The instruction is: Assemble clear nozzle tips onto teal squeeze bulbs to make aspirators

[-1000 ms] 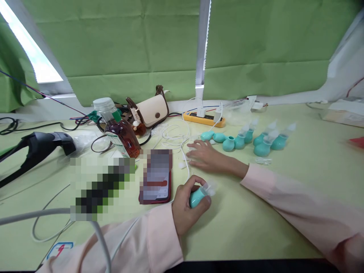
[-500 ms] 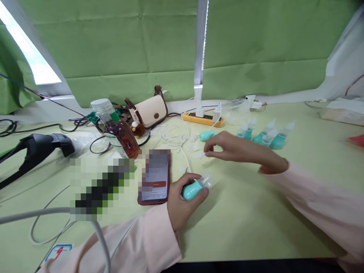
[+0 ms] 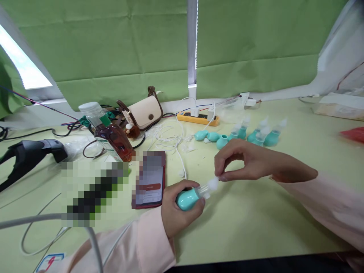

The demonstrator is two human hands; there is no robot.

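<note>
My left hand (image 3: pixel 179 214) was wrapped around a teal squeeze bulb (image 3: pixel 186 200) at the near middle of the table (image 3: pixel 241 227), its clear nozzle (image 3: pixel 202 192) pointing right and slightly far. With the thumb and forefinger of my right hand (image 3: pixel 250 161) I pinched a translucent white tip (image 3: pixel 213 184) at the nozzle's end; I could not tell whether it was seated. A phone (image 3: pixel 150 185) lay just left of my left hand. Beyond my right hand were more teal bulbs (image 3: pixel 272 138), several with pale tips, and farther off a power strip (image 3: pixel 184 118).

Cream bag (image 3: pixel 144 114) nr btl (image 3: pixel 115 141), yel pwr strip (image 3: pixel 184 119).
</note>
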